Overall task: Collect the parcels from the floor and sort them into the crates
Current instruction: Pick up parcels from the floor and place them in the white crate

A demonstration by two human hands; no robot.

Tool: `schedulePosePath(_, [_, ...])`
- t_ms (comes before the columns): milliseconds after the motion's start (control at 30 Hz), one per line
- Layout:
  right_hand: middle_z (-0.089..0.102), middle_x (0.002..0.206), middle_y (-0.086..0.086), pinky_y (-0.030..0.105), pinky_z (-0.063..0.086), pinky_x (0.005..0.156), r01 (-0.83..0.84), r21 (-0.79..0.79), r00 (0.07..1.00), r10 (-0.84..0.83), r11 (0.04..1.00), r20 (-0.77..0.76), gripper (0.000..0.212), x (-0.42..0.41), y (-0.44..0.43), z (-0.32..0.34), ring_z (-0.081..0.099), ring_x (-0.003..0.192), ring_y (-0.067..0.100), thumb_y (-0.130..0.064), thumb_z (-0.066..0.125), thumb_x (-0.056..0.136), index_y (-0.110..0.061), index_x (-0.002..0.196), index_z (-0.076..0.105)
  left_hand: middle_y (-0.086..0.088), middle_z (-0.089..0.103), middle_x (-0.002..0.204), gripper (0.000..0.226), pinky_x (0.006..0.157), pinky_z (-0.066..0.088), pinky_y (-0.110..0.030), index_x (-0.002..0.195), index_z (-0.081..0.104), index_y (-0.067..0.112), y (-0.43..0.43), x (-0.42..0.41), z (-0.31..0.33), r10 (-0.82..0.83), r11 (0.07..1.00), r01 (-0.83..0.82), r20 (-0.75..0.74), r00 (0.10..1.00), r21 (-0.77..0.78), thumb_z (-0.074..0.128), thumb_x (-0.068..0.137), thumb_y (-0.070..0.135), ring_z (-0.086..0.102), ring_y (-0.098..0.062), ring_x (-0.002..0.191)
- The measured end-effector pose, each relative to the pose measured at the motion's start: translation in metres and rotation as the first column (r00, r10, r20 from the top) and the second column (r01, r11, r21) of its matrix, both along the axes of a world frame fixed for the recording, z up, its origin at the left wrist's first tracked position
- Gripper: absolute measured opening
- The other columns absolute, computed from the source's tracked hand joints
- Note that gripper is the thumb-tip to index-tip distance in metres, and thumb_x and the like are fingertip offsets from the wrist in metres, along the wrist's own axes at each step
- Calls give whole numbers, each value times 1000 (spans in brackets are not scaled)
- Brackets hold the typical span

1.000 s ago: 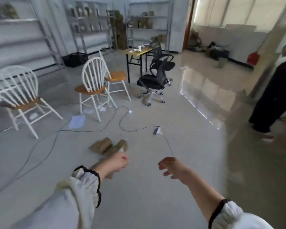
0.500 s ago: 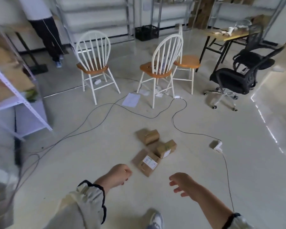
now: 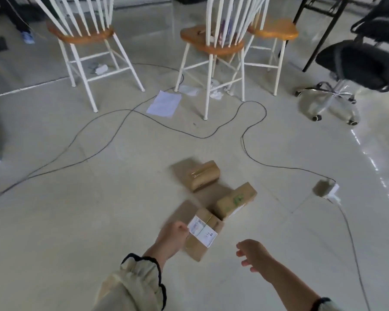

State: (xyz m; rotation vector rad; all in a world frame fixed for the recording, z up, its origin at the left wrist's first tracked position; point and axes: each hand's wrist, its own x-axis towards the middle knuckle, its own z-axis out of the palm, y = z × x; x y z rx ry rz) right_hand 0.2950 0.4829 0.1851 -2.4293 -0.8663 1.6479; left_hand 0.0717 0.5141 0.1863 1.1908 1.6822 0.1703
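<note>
Three brown cardboard parcels lie together on the pale floor. The nearest parcel [image 3: 200, 243] carries a white label. A parcel with green print [image 3: 236, 199] lies just beyond it, and a taped parcel [image 3: 202, 177] is farthest. My left hand [image 3: 173, 237] hovers at the labelled parcel's left edge, fingers loosely curled and holding nothing. To the right of that parcel my right hand [image 3: 253, 254] is apart from it, fingers spread and empty. No crate is in view.
A black cable [image 3: 243, 135] snakes across the floor to a white power adapter [image 3: 327, 190] right of the parcels. Behind stand white wooden chairs [image 3: 211, 48], a sheet of paper [image 3: 164, 103] and a black office chair [image 3: 357, 61]. Another person's shoe [image 3: 28, 38] shows at top left.
My view has tilted down and closed in on the parcels. Both hands have come forward; the left one now reaches the labelled parcel's edge.
</note>
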Motion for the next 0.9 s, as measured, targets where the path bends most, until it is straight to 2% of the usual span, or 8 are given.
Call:
schedulePosePath(67, [60, 97, 10, 22, 38, 55, -59, 16, 997, 58, 998, 57, 18, 5, 28, -83, 54, 71, 20, -10, 41, 96, -3, 102, 56, 0, 55, 71, 17, 62, 39, -26, 70, 51, 18, 21, 2, -90, 14, 1000, -15, -36, 999, -19, 47, 87, 19, 48, -21, 64])
schedulePosePath(200, [59, 120, 20, 33, 45, 89, -309, 144, 938, 276, 940, 211, 33, 17, 74, -230, 56, 108, 32, -14, 37, 98, 1, 119, 57, -1, 54, 67, 19, 55, 42, -23, 78, 58, 15, 56, -3, -235, -15, 991, -3, -132, 991, -136, 60, 80, 34, 51, -22, 61])
schedulePosePath(333, [55, 131, 7, 25, 41, 84, -319, 297, 932, 242, 900, 270, 38, 23, 99, -323, 54, 114, 23, -32, 41, 98, -15, 131, 51, 2, 56, 64, 28, 39, 37, -14, 71, 54, 19, 81, -10, -329, -23, 989, -3, -174, 985, -145, 63, 78, 45, 54, -14, 50])
schedulePosePath(433, [52, 134, 6, 26, 41, 82, -260, 323, 940, 163, 910, 298, 43, 29, 104, -349, 53, 116, 24, -36, 44, 96, -16, 134, 48, 4, 56, 59, 39, 29, 26, -10, 65, 51, 19, 92, -8, -354, 17, 997, -31, -202, 979, -66, 68, 75, 53, 50, -7, 35])
schedulePosePath(533, [59, 124, 5, 29, 46, 78, -223, 346, 948, 120, 911, 295, 35, 28, 96, -357, 56, 103, 23, -31, 46, 96, -15, 126, 55, 1, 57, 55, 41, 27, 28, -12, 62, 52, 15, 91, -5, -359, 61, 996, -74, -196, 979, -59, 72, 75, 48, 50, -8, 27])
schedulePosePath(700, [61, 102, 0, 27, 40, 64, -188, 400, 970, 106, 897, 218, 19, 34, 96, -364, 56, 89, 19, -34, 56, 92, -17, 101, 58, -9, 62, 58, 45, 38, 46, -25, 68, 56, 7, 105, -11, -375, 42, 997, -50, -136, 990, -58, 74, 74, 48, 59, -20, 37])
schedulePosePath(833, [65, 82, 6, 29, 41, 65, -241, 265, 970, 228, 934, 79, 29, 34, 84, -368, 56, 75, 21, -37, 68, 82, -11, 78, 56, 3, 49, 52, 45, 43, 26, -26, 55, 49, 14, 139, -20, -381, 46, 965, 33, -289, 956, 262, 72, 76, 47, 52, -18, 53])
schedulePosePath(900, [67, 87, 7, 30, 42, 69, -279, 207, 960, 279, 938, 26, 31, 26, 71, -374, 57, 79, 20, -38, 68, 82, -10, 81, 55, 1, 60, 70, 32, 52, 32, -24, 75, 60, 13, 141, -19, -385, 100, 937, -11, -235, 967, 350, 71, 77, 43, 61, -24, 75])
